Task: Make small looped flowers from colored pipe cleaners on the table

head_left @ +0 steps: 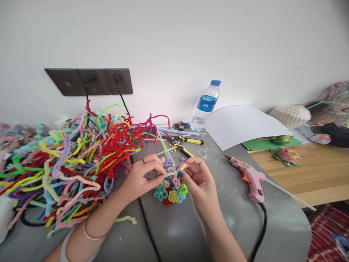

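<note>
Between my two hands stretches a short pale-yellow pipe cleaner. My left hand pinches its left end between thumb and fingers. At the other end, the thumb and fingers of my right hand close on the strip. Just below lies a cluster of small pipe-cleaner flowers; a teal flower, a yellow flower and a green flower show most clearly. Parts of the cluster are hidden behind my fingers.
A big tangled heap of coloured pipe cleaners covers the left side. Yellow-handled pliers lie behind my hands. To the right are a pink glue gun with a cord, a water bottle and white paper.
</note>
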Demonstrator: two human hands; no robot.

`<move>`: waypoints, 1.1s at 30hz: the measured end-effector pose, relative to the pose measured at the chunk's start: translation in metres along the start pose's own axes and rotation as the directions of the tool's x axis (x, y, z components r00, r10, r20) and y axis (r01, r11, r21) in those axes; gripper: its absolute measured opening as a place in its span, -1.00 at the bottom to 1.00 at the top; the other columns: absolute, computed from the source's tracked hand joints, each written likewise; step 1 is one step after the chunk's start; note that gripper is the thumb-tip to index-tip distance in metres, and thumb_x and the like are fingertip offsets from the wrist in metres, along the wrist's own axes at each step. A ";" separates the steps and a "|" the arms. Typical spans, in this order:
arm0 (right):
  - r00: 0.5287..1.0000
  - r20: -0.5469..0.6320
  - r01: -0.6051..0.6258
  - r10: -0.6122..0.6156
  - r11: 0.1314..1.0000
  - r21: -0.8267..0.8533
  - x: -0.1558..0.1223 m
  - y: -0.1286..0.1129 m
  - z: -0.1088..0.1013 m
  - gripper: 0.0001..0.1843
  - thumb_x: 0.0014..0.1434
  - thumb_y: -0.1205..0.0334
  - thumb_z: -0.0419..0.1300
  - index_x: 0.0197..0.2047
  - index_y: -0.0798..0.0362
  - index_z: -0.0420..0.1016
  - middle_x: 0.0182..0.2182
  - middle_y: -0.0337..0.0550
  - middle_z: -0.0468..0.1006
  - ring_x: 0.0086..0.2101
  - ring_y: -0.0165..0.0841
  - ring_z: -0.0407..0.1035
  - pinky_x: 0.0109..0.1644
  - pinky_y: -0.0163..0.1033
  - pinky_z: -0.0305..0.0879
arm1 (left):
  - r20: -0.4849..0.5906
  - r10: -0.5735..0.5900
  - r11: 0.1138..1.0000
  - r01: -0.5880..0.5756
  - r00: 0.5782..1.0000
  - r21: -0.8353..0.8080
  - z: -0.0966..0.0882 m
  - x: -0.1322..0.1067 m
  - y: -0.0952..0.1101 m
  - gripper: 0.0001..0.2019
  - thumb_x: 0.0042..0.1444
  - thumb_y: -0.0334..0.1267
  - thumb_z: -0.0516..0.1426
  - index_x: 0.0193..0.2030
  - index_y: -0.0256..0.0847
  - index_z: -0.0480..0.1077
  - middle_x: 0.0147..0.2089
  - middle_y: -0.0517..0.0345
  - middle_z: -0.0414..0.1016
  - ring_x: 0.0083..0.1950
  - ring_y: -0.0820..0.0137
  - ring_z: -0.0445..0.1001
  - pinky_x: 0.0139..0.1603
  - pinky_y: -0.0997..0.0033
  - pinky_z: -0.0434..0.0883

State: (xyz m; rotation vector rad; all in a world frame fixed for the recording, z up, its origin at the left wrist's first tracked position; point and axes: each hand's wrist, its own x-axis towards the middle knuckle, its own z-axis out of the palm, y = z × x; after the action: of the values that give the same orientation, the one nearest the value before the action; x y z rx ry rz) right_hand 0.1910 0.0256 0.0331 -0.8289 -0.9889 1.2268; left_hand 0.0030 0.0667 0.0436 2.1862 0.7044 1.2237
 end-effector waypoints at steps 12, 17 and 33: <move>0.993 -0.103 0.030 -0.051 0.981 -0.194 0.005 0.005 -0.001 -0.87 0.16 0.17 0.33 -0.34 0.01 0.50 -0.35 -0.16 0.57 -0.40 -0.37 0.43 -0.36 -0.29 0.36 | -0.170 -0.017 0.987 0.044 0.985 0.153 -0.004 -0.001 -0.006 -0.91 0.21 -0.44 0.20 -0.26 -0.18 0.50 -0.27 0.18 0.39 -0.23 0.43 0.43 -0.17 0.46 0.39; 0.981 -0.113 0.100 -0.157 0.912 -0.398 0.019 0.010 -0.008 -0.94 0.12 0.23 0.28 -0.35 0.01 0.51 -0.35 -0.17 0.53 -0.35 -0.33 0.38 -0.32 -0.25 0.29 | -0.144 -0.101 0.982 0.122 0.984 0.144 -0.001 -0.002 -0.011 -0.89 0.18 -0.46 0.21 -0.26 -0.18 0.53 -0.30 0.20 0.37 -0.27 0.45 0.42 -0.27 0.49 0.37; 0.986 -0.069 0.086 -0.150 0.823 -0.561 0.037 0.031 -0.019 -0.92 0.16 0.23 0.22 -0.33 0.01 0.53 -0.43 -0.21 0.51 -0.45 -0.35 0.24 -0.37 -0.23 0.15 | -0.065 -0.338 0.916 0.344 0.939 0.209 -0.003 0.000 -0.031 -0.88 0.15 -0.46 0.14 -0.30 -0.20 0.49 -0.33 0.20 0.38 -0.37 0.46 0.36 -0.37 0.52 0.30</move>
State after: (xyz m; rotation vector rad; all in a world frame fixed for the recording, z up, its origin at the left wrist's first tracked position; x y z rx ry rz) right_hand 0.1993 0.0670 0.0040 -1.2551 -1.3128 0.7717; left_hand -0.0058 0.0895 0.0241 2.0988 1.2250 1.0352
